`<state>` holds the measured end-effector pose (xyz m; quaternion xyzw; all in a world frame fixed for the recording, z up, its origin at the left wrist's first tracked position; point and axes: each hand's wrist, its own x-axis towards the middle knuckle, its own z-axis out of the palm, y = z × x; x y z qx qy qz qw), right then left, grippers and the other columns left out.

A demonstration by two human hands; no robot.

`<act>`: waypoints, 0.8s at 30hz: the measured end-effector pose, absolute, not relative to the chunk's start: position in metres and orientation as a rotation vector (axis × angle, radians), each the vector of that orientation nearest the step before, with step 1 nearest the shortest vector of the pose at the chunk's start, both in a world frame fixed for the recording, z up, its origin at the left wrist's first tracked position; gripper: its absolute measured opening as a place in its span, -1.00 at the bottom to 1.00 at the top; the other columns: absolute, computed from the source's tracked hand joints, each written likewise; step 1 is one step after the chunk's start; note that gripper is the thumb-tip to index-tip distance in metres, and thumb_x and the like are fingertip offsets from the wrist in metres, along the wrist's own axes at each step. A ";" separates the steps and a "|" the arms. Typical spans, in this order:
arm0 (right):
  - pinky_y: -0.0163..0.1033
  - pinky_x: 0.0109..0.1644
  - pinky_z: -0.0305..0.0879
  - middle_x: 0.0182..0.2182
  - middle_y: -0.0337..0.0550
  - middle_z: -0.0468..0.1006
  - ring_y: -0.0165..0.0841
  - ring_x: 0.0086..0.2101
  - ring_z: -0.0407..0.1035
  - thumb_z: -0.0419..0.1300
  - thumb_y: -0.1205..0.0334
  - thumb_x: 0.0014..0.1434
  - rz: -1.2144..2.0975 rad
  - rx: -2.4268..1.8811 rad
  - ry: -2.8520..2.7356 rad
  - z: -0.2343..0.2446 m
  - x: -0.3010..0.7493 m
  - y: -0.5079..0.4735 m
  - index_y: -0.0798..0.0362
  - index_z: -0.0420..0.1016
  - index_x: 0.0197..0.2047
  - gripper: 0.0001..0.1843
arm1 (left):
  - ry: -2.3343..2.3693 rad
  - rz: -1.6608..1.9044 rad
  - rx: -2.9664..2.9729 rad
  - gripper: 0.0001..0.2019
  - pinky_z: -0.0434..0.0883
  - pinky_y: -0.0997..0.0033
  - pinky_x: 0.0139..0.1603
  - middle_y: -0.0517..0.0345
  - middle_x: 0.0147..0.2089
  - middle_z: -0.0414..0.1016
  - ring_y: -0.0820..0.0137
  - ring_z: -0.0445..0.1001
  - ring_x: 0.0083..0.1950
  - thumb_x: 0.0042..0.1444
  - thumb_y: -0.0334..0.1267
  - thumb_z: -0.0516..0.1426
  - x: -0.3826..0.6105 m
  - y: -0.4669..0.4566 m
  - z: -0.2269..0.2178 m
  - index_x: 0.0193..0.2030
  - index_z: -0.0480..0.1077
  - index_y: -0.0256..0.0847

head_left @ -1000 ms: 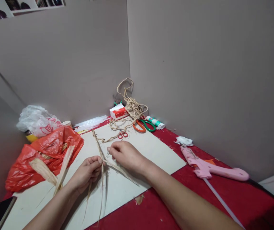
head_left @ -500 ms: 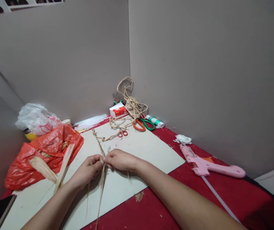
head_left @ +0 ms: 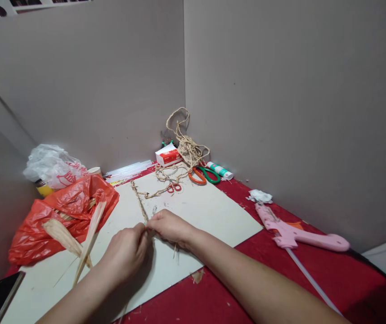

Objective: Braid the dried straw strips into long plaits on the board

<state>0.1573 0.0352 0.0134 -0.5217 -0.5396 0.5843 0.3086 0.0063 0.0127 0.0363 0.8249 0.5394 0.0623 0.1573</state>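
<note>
At the far left, a dark flat object (head_left: 2,292) lies at the edge of a pale board (head_left: 220,220) on the red-covered desk (head_left: 209,297). Beside it sits an open red plastic bag (head_left: 33,243) with dried husk strips (head_left: 65,216) inside; two longer husk pieces (head_left: 95,220) lie across its front and reach onto the board. Behind it, a white plastic bag (head_left: 49,164) is bunched up, its contents hidden, next to a yellow item (head_left: 46,191). A pale cup (head_left: 95,171) shows only its top, so its inside cannot be told. Clear sticks (head_left: 130,168) lie along the wall.

Near the middle of the board, the left hand (head_left: 123,252) has its grip pinching the near end of a braided husk cord (head_left: 141,204), which runs away from the fingers over the board. The right hand (head_left: 169,227) touches it there, its grip pinching the same end; loose strands hang below.

Beyond, a red-and-white box (head_left: 168,156) has a white flap raised, its inside unseen, against a heap of cord (head_left: 190,152). Small red scissors (head_left: 174,188), orange (head_left: 198,176) and green handles (head_left: 212,176), a green-and-white tube (head_left: 220,171), crumpled tissue (head_left: 259,196) and a pink glue gun (head_left: 289,236) follow rightward.
</note>
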 end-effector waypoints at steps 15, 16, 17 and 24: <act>-0.39 -0.77 -0.33 -0.85 -0.48 0.05 -0.60 -0.83 -0.19 0.10 0.29 -0.01 1.841 -1.146 -1.325 0.013 0.169 0.037 0.13 0.41 -0.51 -0.88 | 1.483 0.710 2.054 -0.79 0.23 0.44 -0.31 0.11 -0.41 0.43 0.36 0.37 -0.33 0.11 -0.15 -0.03 0.009 0.009 0.048 -0.38 0.33 -0.21; -0.39 -0.76 -0.33 -0.85 -0.48 0.04 -0.60 -0.82 -0.20 0.09 0.28 0.01 1.849 -1.124 -1.332 0.013 0.170 0.037 0.13 0.42 -0.49 -0.86 | 1.468 0.819 1.909 -0.81 0.25 0.44 -0.29 0.11 -0.37 0.44 0.37 0.38 -0.31 0.07 -0.16 0.01 0.009 0.014 0.045 -0.32 0.33 -0.22; -0.40 -0.76 -0.33 -0.85 -0.48 0.04 -0.60 -0.82 -0.20 0.08 0.28 0.02 1.855 -1.104 -1.342 0.013 0.171 0.038 0.14 0.42 -0.47 -0.85 | 1.403 0.848 1.739 -0.80 0.27 0.44 -0.31 0.11 -0.36 0.43 0.39 0.38 -0.33 0.04 -0.16 0.03 0.009 0.019 0.041 -0.27 0.32 -0.23; -0.38 -0.74 -0.31 -0.80 -0.45 0.10 -0.61 -0.79 -0.16 0.09 0.25 0.02 1.819 -1.119 -1.492 0.008 0.173 0.041 0.14 0.40 -0.51 -0.83 | 1.136 0.596 1.194 -0.78 -0.22 0.58 -0.71 0.39 -0.65 -0.05 0.65 -0.18 -0.69 0.06 -0.15 -0.01 0.013 0.027 0.014 -0.49 0.23 -0.24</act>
